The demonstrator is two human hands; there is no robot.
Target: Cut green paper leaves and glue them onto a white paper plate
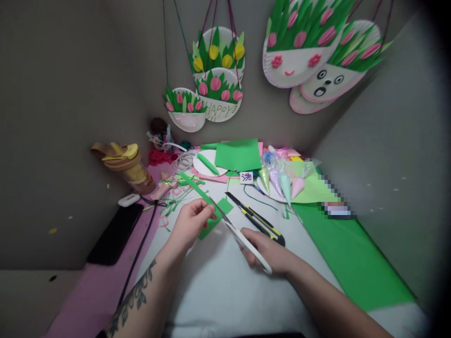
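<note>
"Two hands are at work: the left hand (192,221) pinches a green paper strip (193,183) between thumb and fingers, and the right hand (261,249) is clamped round white-handled scissors (251,245). Strip's up over the white table cover (218,291), blades right beside those fingertips. Kinda risky?"

"Yeah, imo a slip could nick the left thumb, since the blades sit so near it. A narrow strip might also bend or twist under a loose pinch, so any cut could go crooked. And that yellow-and-black utility knife (259,220) lies just beside the right hand, so a careless sweep might knock it. Its blade looks partly out."

"Anything hard to see?"

"The strip's lower end is lost behind the fingers, and the right fingers are partly hidden by the handle. Can't tell how wide the blades are open. Something by the green sheet (355,263) is pixelated too."
</note>
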